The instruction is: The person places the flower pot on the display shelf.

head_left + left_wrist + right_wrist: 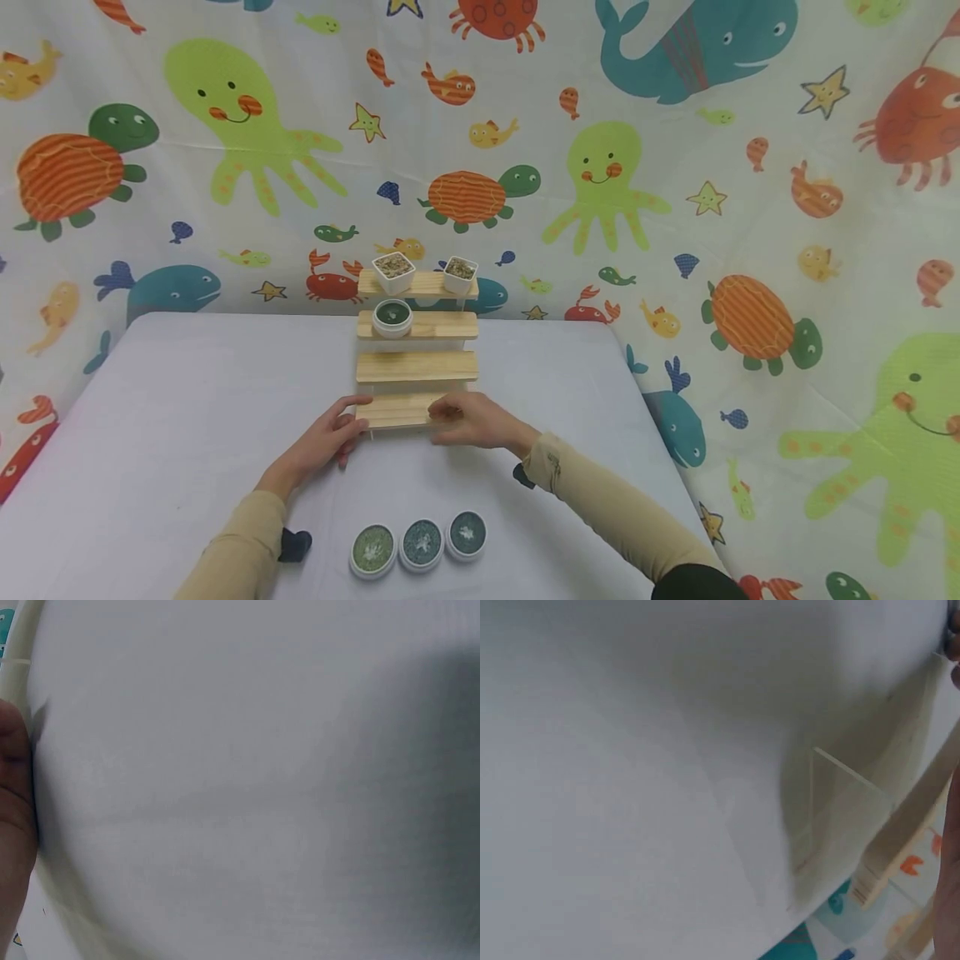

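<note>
A stepped wooden rack (pixel 416 367) with several plank tiers on clear supports stands at the table's back middle. My left hand (pixel 330 433) grips the left end of its lowest plank, thumb on top. At the right end of that plank, my right hand (pixel 480 422) holds on with curled fingers; its fingertips are partly hidden. Two square white tubs of dried flakes, a left tub (pixel 394 272) and a right tub (pixel 460 273), sit on the top tier. A round white jar (pixel 393 318) with dark green contents rests one tier below. In the right wrist view, a plank (pixel 900 832) and a clear support (pixel 840 795) show.
Three round white jars stand in a row near the front: a lighter green jar (pixel 372 551), a middle jar (pixel 422 545) and a dark green jar (pixel 467 535). A white cloth (pixel 202 417) covers the table. Behind hangs a sea-animal curtain (pixel 465 108).
</note>
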A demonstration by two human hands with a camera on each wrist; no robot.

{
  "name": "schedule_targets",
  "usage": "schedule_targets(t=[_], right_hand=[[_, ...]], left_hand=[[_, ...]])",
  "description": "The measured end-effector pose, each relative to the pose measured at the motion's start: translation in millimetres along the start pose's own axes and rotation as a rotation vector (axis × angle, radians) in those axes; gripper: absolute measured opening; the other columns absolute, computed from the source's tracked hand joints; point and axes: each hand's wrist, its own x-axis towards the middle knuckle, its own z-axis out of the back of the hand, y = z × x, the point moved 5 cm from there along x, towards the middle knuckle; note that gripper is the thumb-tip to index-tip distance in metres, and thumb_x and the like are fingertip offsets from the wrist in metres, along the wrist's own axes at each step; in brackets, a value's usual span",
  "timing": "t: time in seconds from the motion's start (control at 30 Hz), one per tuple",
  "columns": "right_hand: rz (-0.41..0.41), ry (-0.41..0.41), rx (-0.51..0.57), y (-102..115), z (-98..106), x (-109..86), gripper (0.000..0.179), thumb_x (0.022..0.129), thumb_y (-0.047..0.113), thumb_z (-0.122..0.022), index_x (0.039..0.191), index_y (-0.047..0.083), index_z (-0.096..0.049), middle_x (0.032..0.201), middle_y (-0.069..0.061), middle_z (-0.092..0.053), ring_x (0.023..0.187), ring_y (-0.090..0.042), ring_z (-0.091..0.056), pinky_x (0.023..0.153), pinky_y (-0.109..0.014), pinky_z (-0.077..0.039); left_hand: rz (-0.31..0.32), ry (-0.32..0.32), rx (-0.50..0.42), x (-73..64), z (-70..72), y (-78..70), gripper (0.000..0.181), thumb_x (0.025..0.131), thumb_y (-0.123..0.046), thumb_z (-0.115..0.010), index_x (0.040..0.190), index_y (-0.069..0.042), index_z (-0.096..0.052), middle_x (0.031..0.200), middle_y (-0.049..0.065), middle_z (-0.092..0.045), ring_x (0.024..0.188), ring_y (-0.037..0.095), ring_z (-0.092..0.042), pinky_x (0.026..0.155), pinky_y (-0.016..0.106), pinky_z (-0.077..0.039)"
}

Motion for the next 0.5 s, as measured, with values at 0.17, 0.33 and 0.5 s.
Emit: schedule_targets(t=[0.17,0.33,0.5], right_hand=[[0.003,0.032,0.001,-14.0,-12.4,-10.2,0.048,0.085,0.028,-0.078,0.122,0.001,-0.063,0.116,-0.009,-0.066,0.105,-0.01,-0.062,0.09,-0.02,-0.047],[0.029,0.041,0.008,-13.5,-14.1,-16.1,0.049,0.085,0.028,-0.078,0.122,0.0,-0.062,0.114,-0.008,-0.065,0.102,-0.007,-0.061,0.09,-0.021,-0.048],[0.036,0.055,-0.006,-9.3,-13.2,-19.0,0.046,0.085,0.026,-0.078,0.121,0.001,-0.063,0.11,-0.001,-0.065,0.099,-0.003,-0.06,0.089,-0.02,-0.048]], left_hand=[[0.006,0.002,-0.014,0.7,0.0,2.3,0.052,0.099,-0.033,-0.058,0.144,-0.016,-0.037,0.07,0.003,-0.043,0.055,0.014,-0.043,0.05,0.031,-0.048],[-0.003,0.005,-0.022,1.1,-0.8,2.2,0.051,0.1,-0.032,-0.058,0.144,-0.016,-0.037,0.07,0.003,-0.043,0.055,0.015,-0.043,0.05,0.031,-0.048],[-0.003,0.001,-0.024,2.1,0.3,3.2,0.052,0.099,-0.033,-0.058,0.144,-0.017,-0.038,0.071,0.003,-0.043,0.055,0.015,-0.043,0.049,0.031,-0.048]])
